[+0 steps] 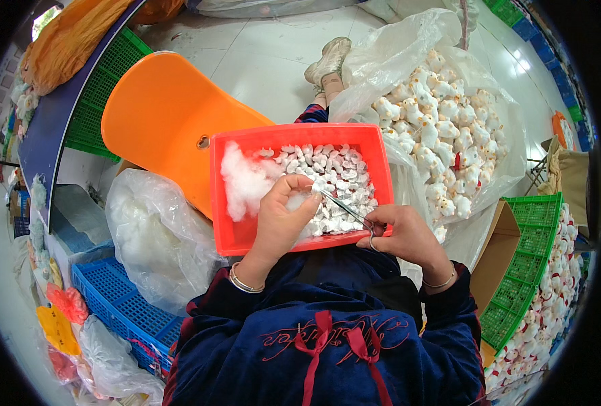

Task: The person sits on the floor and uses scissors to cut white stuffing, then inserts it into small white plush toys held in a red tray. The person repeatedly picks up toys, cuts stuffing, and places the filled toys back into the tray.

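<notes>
Navy top (253, 362) below: my left grip (278, 215) pinches white piece (319, 184), right grip (404, 233) holds loop-handled tool (344, 207) over near-right corner of red tray (218, 210).

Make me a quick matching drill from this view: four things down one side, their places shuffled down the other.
1. Scissor-handled metal tool
2. Loose white stuffing
3. Small white toys
4. Blue crate

A. Piled in the clear plastic bag, upper right
B. At the lower left of the picture
C. In the right hand, tip near the left hand
D. At the left end inside the red tray

Pairs: 1-C, 2-D, 3-A, 4-B
</notes>
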`<state>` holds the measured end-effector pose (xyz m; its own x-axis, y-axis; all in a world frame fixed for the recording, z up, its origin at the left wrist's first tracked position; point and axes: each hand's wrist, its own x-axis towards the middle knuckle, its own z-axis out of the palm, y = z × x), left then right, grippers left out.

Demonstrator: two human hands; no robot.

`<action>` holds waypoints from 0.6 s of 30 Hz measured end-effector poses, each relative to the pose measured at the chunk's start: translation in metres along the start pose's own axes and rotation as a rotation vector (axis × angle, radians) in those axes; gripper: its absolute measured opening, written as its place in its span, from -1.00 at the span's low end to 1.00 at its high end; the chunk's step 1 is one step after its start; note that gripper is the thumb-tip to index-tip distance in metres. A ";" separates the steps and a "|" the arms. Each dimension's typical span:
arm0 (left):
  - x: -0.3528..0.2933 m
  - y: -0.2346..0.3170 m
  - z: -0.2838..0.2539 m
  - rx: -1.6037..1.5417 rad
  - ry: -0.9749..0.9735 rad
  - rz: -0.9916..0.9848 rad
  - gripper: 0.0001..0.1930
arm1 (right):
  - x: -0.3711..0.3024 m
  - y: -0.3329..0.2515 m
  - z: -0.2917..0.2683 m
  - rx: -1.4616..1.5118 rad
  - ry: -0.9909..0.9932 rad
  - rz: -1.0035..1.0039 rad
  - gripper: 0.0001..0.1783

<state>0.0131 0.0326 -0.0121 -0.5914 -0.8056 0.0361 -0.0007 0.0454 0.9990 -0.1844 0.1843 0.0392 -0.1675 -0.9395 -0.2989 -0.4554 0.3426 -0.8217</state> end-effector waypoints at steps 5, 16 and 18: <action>0.000 0.007 -0.001 -0.146 -0.030 -0.245 -0.79 | 0.000 0.002 0.002 -0.011 0.007 -0.018 -0.62; 0.000 -0.001 -0.007 -0.216 -0.088 -0.307 -0.81 | 0.002 0.008 0.016 0.070 -0.022 -0.063 -0.60; -0.002 -0.002 -0.002 -0.163 -0.101 -0.318 -0.82 | 0.002 0.008 0.017 0.095 -0.032 -0.029 -0.61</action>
<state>0.0159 0.0326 -0.0137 -0.6590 -0.7013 -0.2717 -0.0738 -0.2991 0.9513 -0.1731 0.1851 0.0237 -0.1264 -0.9492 -0.2881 -0.3744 0.3146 -0.8723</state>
